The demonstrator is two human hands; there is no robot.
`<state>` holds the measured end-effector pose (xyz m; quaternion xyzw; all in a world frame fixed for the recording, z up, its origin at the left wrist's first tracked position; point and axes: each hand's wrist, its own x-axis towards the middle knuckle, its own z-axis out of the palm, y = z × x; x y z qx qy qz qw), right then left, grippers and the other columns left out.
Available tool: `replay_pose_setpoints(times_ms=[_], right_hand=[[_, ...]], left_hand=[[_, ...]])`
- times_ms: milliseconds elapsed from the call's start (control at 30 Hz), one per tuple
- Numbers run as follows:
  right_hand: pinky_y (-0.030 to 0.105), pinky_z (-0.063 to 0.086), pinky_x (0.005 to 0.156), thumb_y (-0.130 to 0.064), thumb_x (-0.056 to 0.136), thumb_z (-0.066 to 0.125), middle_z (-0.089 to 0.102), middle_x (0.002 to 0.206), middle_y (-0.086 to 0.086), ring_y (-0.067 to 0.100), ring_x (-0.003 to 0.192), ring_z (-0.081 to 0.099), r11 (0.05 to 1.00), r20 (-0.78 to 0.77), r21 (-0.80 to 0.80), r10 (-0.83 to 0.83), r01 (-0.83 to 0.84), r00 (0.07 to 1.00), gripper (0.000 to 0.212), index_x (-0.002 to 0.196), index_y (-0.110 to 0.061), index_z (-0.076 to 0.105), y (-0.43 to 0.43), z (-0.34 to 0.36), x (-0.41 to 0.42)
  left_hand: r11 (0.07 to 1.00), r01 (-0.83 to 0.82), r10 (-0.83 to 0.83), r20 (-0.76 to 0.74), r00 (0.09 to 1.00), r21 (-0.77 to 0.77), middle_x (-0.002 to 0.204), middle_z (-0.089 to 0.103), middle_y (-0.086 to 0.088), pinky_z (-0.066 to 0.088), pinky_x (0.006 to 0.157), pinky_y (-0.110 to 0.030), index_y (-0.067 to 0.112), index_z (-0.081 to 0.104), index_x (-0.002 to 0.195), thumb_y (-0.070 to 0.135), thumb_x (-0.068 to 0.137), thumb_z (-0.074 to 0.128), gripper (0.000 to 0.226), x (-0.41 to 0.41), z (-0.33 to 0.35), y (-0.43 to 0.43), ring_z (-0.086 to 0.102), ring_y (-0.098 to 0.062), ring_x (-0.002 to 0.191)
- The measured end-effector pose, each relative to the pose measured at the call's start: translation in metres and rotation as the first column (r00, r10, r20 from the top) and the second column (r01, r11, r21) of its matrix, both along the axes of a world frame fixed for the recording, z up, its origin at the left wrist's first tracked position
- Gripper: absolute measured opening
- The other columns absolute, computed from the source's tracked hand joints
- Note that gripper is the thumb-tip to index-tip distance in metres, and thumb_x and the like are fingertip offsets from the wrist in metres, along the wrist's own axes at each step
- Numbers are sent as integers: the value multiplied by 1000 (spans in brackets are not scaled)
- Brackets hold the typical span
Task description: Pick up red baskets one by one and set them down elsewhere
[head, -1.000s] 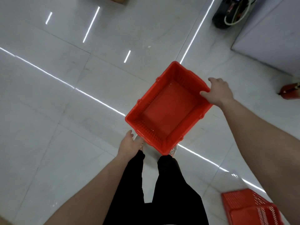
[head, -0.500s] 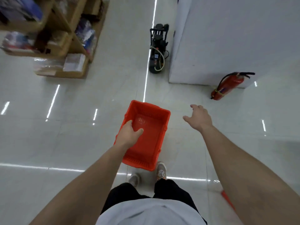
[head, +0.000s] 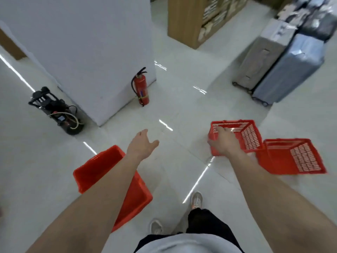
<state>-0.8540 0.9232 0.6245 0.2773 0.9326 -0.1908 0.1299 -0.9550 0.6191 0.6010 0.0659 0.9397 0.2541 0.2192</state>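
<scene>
My left hand (head: 142, 145) hangs in the air with its fingers spread and holds nothing. Below its forearm a red plastic basket (head: 102, 170) stands on the white floor, opening up. My right hand (head: 222, 143) stretches out to the near rim of a second red basket (head: 244, 136) that lies tipped on its side. The fingers lie over that rim and the thumb is spread to the left. A third red basket (head: 291, 156) lies tipped right behind it.
A white pillar (head: 87, 52) stands ahead on the left, with a red fire extinguisher (head: 140, 88) and a black machine with a hose (head: 58, 112) at its foot. Two suitcases (head: 277, 63) and a wooden shelf (head: 189, 21) stand at the back right. My shoes (head: 196, 199) are below.
My view has swung right. My left hand has let go of the first basket, which now stands on the floor. My right hand has reached the tipped basket.
</scene>
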Motion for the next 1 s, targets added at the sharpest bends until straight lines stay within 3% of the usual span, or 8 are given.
replay_pose_setpoints(times_ms=[200, 433, 700, 1000], right_hand=[[45, 45, 97, -48, 81, 71, 53, 134, 14, 37, 122, 51, 954, -8, 26, -297, 297, 955, 68, 136, -14, 50, 131, -3, 98], [46, 44, 94, -50, 85, 62, 53, 131, 11, 34, 119, 51, 862, -2, -1, -508, 508, 862, 62, 136, -18, 50, 282, -11, 164], [45, 44, 97, -49, 85, 69, 51, 135, 10, 32, 122, 51, 827, 37, -30, -560, 561, 828, 69, 141, -17, 46, 420, -32, 168], [44, 44, 95, -50, 84, 66, 52, 132, 11, 34, 121, 51, 836, 129, -116, -522, 536, 843, 66, 138, -15, 48, 529, -123, 83]], left_hand=[[963, 268, -268, -4, 963, 27, 153, 39, -10, 34, 108, -38, 11, 30, 152, 50, 88, 63, 82, 10, 7, 173, 41, -27, 137], [938, 345, -346, 22, 938, 46, 154, 40, -7, 37, 109, -42, 10, 31, 152, 48, 87, 65, 83, 25, 2, 346, 41, -24, 138], [938, 346, -345, 63, 936, -3, 151, 44, -9, 38, 107, -41, 8, 34, 151, 49, 87, 66, 82, 23, -26, 469, 44, -26, 136], [973, 226, -216, 172, 961, -43, 149, 47, -8, 42, 104, -45, 11, 35, 150, 51, 86, 65, 81, -51, -121, 566, 47, -27, 133]])
